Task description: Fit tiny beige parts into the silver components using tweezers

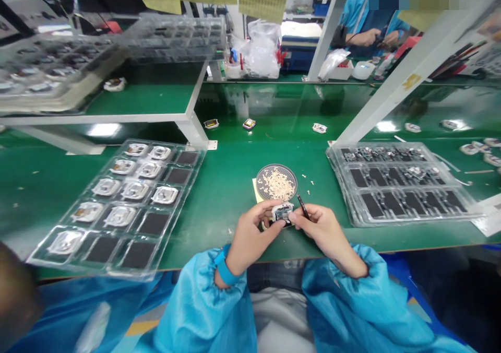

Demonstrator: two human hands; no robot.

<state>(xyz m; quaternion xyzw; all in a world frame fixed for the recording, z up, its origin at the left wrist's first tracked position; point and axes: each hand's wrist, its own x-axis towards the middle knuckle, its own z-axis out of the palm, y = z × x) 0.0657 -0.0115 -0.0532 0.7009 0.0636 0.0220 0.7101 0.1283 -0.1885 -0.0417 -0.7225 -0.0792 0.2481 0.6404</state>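
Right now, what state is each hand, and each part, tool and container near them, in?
Left hand, closed on the white-framed part
Right hand, closed on the dark tool
White-framed part, held
Dark tool, tilted
Round dish, holding small pale pieces
Left tray, partly filled
Right tray, partly filled

Electronics assy. workshop: long green table (223,186) w/ plastic tray (154,223) of sm. white-cased units (135,190), slim blk. tool (301,205), co-worker (366,38) opp. in blue smock (354,0).
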